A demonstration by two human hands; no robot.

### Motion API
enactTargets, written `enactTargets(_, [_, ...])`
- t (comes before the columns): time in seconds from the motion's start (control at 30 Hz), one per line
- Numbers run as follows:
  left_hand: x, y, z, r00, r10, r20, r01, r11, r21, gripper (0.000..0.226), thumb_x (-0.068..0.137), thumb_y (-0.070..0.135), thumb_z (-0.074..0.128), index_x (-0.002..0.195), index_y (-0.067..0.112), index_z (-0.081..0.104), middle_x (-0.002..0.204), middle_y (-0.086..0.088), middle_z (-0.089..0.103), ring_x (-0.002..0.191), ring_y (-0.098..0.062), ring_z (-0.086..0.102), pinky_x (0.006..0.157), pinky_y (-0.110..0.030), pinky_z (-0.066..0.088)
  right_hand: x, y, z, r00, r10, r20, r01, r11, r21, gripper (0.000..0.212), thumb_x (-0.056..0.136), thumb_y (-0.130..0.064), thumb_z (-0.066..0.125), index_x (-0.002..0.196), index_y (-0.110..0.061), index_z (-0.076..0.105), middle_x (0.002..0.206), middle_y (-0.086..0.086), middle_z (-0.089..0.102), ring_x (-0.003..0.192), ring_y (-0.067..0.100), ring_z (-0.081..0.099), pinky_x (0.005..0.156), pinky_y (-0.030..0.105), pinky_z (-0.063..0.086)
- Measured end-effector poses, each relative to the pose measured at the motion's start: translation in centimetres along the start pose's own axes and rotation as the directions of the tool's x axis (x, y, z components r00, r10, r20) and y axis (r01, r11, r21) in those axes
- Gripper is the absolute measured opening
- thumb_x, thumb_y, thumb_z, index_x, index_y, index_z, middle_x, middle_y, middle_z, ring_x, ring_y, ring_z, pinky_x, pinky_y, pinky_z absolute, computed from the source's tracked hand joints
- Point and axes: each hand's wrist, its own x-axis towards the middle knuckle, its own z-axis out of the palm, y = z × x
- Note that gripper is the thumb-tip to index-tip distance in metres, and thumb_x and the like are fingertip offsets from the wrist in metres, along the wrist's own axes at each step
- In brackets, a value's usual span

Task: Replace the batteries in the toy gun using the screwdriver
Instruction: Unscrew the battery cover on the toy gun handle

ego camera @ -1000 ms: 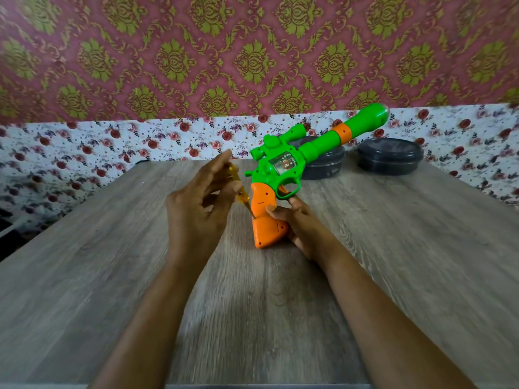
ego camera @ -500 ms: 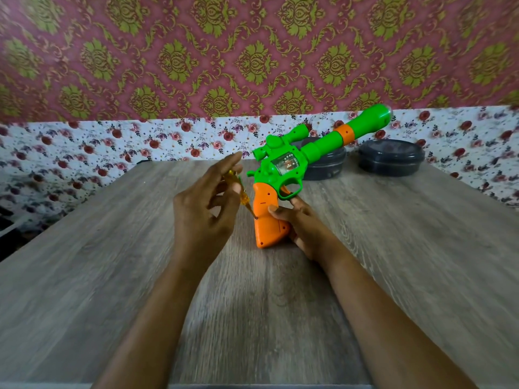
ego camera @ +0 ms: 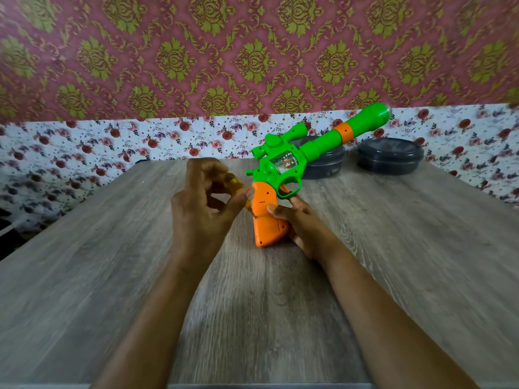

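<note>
Toy gun (ego camera: 280, 167) stands butt-down on the table (ego camera: 112, 276), barrel angled up and away to the right. My right hand (ego camera: 304, 230) wraps its orange grip (ego camera: 265, 220) from the far side, thumb on the near face, holding it steady.

My left hand (ego camera: 202, 217) pinches the screwdriver (ego camera: 233, 183) by its amber handle, fingers curled round it. The shaft slants down to the grip's left edge. The hand is blurred, so I can't say for sure that the tip is seated in a screw; it looks to be.

Progress: early. Grip shell looks shut, its seam closed. No cover off, no batteries in sight, old or new. Left to do: back out the screw, lift the cover, swap cells, refit, retighten.

Two dark round tubs (ego camera: 390, 155) sit behind the gun, near the wall.
</note>
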Motion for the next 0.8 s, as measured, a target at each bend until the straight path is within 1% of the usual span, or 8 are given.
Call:
enactTargets(0.17, [0.1,-0.1,-0.2,0.999,0.032,0.031,-0.033,0.999,0.023,0.033,0.089,0.017,0.061,0.121,0.026,0.058,0.106,0.007,0.067,0.094,-0.001,0.066,0.073,-0.016,0.055,0.0,-0.1,0.1,1.000,-0.005,0.002,0.005,1.000,0.024,0.048,0.089,-0.005,0.054,0.133,-0.020,0.043,0.105,-0.001,0.066,0.091,0.013,0.065,0.070,0.026,0.057])
enactTargets(0.33, [0.2,-0.2,-0.4,0.997,0.060,0.056,-0.061,0.998,0.014,0.043,0.089,0.020,0.048,0.132,0.023,0.048,0.116,0.013,0.064,0.096,-0.008,0.068,0.076,-0.038,0.059,0.0,-0.1,0.1,1.000,-0.005,0.004,0.005,1.000,0.014,0.048,0.089,-0.006,0.054,0.133,-0.022,0.043,0.104,-0.003,0.066,0.089,0.011,0.066,0.073,0.028,0.056])
enactTargets(0.4, [0.3,-0.4,-0.6,0.998,0.030,0.048,-0.030,1.000,0.002,0.040,0.088,0.024,0.056,0.128,0.025,0.053,0.109,0.013,0.068,0.094,-0.005,0.068,0.077,-0.032,0.059,0.1,0.0,0.1,1.000,-0.008,0.004,0.007,1.000,0.014,0.049,0.089,-0.006,0.054,0.133,-0.022,0.043,0.105,-0.002,0.067,0.090,0.012,0.067,0.075,0.030,0.056])
enactTargets(0.47, [0.5,-0.3,-0.9,1.000,-0.008,0.027,0.008,1.000,-0.005,0.031,0.082,0.029,0.066,0.111,0.028,0.059,0.095,0.018,0.067,0.085,0.000,0.068,0.071,-0.023,0.057,0.1,0.1,0.1,1.000,-0.016,0.010,0.016,1.000,0.021,0.047,0.089,-0.005,0.053,0.132,-0.021,0.044,0.103,-0.001,0.067,0.087,0.011,0.068,0.073,0.029,0.057])
enactTargets(0.53, [0.6,-0.1,-1.1,1.000,-0.024,-0.009,0.024,1.000,-0.004,0.027,0.074,0.036,0.072,0.092,0.033,0.052,0.081,0.021,0.064,0.077,0.001,0.065,0.063,-0.016,0.053,0.1,0.1,0.1,1.000,-0.022,0.011,0.022,0.999,0.027,0.047,0.089,-0.005,0.053,0.132,-0.021,0.044,0.104,-0.001,0.067,0.087,0.011,0.067,0.074,0.029,0.057])
enactTargets(0.6, [0.5,0.0,-0.9,0.999,-0.044,-0.023,0.044,0.999,-0.010,0.032,0.069,0.044,0.071,0.083,0.033,0.044,0.082,0.014,0.065,0.076,-0.001,0.065,0.060,-0.016,0.051,0.1,0.1,0.1,1.000,-0.024,0.010,0.023,0.999,0.030,0.048,0.089,-0.005,0.053,0.132,-0.022,0.043,0.105,0.000,0.067,0.090,0.012,0.066,0.077,0.031,0.056])
enactTargets(0.7, [0.2,0.0,-0.4,0.998,-0.056,-0.010,0.055,0.998,-0.013,0.033,0.072,0.041,0.070,0.087,0.031,0.043,0.086,0.004,0.066,0.079,-0.004,0.067,0.060,-0.017,0.052,0.1,0.1,0.1,1.000,-0.029,0.010,0.028,0.999,0.026,0.047,0.088,-0.005,0.054,0.132,-0.021,0.044,0.106,0.001,0.066,0.090,0.013,0.066,0.075,0.030,0.057])
enactTargets(0.8, [0.1,-0.1,-0.3,1.000,0.003,0.011,-0.003,1.000,0.027,0.034,0.084,0.019,0.069,0.112,0.031,0.054,0.092,0.010,0.067,0.084,0.001,0.067,0.066,-0.010,0.051,0.0,0.0,0.2,1.000,-0.027,0.005,0.027,0.999,0.023,0.045,0.088,-0.004,0.054,0.129,-0.021,0.045,0.103,0.000,0.066,0.086,0.011,0.067,0.073,0.028,0.057])
